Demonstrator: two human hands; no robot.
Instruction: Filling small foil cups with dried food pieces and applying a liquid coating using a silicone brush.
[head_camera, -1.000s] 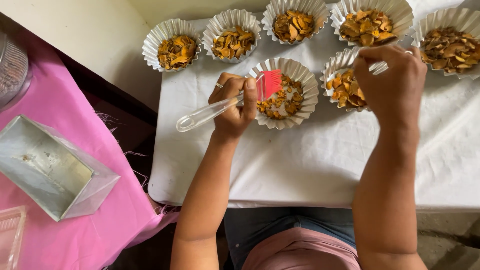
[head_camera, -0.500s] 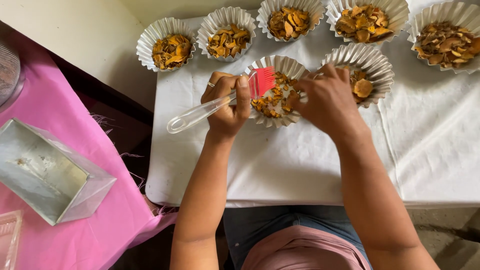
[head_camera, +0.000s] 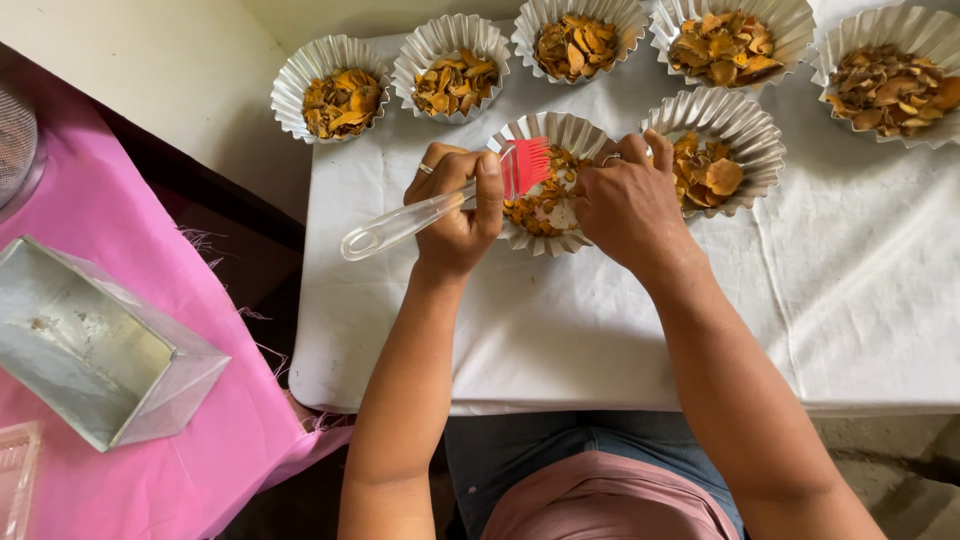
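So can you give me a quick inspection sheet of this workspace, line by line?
Surface: white cloth over a table; pink cloth on the left.
Job's things: brush with red bristles and clear handle; middle foil cup of orange-brown chips.
Clutter: six more filled foil cups, such as the far-left cup; empty metal tin on the pink cloth.
Hands: left hand grips the brush, bristles over the middle cup; right hand is at that cup's right rim, fingertips hidden.
Cables: nothing seen.
Surroundings: pale wall, dark gap between the tables.
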